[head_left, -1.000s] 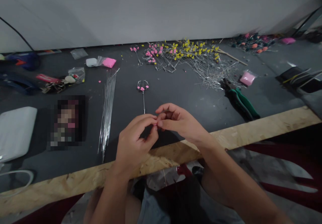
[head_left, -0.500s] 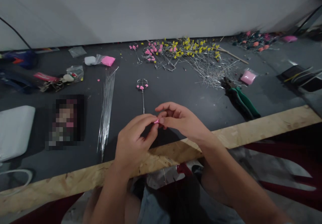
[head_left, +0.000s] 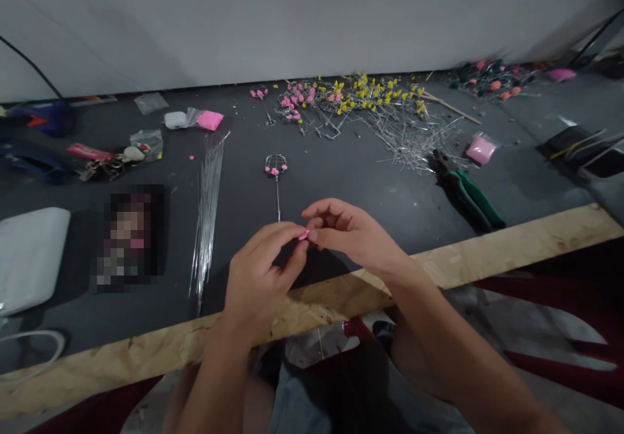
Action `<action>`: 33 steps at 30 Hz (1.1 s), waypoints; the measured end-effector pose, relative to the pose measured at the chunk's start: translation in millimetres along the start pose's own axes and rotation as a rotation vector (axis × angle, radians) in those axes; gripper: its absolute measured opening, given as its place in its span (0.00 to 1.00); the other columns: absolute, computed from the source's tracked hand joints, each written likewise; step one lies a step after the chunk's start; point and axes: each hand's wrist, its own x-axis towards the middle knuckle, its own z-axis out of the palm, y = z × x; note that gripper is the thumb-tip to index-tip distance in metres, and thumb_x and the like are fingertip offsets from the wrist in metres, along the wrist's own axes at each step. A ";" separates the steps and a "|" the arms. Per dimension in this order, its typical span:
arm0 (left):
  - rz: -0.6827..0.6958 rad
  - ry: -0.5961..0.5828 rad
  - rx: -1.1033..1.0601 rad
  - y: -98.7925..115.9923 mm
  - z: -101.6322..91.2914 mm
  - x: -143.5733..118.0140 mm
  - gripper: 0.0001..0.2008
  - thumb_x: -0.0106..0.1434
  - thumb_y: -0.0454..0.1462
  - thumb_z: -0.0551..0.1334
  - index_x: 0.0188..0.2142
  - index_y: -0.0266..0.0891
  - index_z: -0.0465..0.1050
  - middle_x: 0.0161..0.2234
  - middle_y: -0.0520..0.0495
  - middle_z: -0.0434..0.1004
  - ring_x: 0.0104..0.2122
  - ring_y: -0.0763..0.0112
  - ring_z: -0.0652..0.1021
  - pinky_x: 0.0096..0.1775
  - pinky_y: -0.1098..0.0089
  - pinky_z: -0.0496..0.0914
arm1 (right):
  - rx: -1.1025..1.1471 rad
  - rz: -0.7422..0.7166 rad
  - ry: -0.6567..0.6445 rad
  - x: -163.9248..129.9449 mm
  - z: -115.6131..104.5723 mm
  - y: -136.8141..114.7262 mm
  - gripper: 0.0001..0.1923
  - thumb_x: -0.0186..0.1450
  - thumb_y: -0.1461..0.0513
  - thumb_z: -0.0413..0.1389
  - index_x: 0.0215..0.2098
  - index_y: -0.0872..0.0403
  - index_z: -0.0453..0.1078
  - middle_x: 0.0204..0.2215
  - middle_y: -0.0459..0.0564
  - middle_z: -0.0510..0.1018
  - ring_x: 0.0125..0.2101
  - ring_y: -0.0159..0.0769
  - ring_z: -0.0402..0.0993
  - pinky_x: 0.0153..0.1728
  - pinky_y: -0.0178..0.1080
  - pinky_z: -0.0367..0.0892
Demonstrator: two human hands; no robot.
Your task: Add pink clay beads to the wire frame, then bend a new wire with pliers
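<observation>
Over the near wooden edge of the tabletop point(head_left: 146, 349), the left hand point(head_left: 258, 278) and right hand point(head_left: 351, 236) meet fingertip to fingertip, both pinching a tiny pink bit point(head_left: 304, 234) between them. Just beyond the fingers lies a wire stem with pink buds point(head_left: 277, 174), its head pointing at the far edge. Left of it rests a bundle of straight wires point(head_left: 207, 206). Green-handled pliers point(head_left: 465, 190) lie toward the right edge. Along the far edge sprawls a heap of yellow and pink flower wires point(head_left: 370, 112).
</observation>
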 end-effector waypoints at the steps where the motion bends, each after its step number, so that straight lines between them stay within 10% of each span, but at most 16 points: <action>1: -0.014 -0.006 -0.003 0.3 0.1 -0.1 0.09 0.58 0.31 0.60 0.39 0.41 0.72 0.38 0.50 0.77 0.38 0.73 0.76 0.42 0.71 0.71 | 0.005 -0.003 0.009 0.5 -0.1 0.5 0.12 0.56 0.66 0.59 0.39 0.53 0.68 0.28 0.42 0.72 0.28 0.25 0.68 0.33 0.32 0.64; 33: 0.005 -0.020 0.045 1.3 5.2 1.4 0.07 0.58 0.30 0.58 0.36 0.41 0.69 0.35 0.50 0.75 0.37 0.70 0.75 0.41 0.67 0.70 | -0.081 -0.014 0.027 3.1 1.6 4.6 0.11 0.56 0.65 0.59 0.37 0.53 0.66 0.26 0.41 0.68 0.28 0.26 0.65 0.32 0.33 0.62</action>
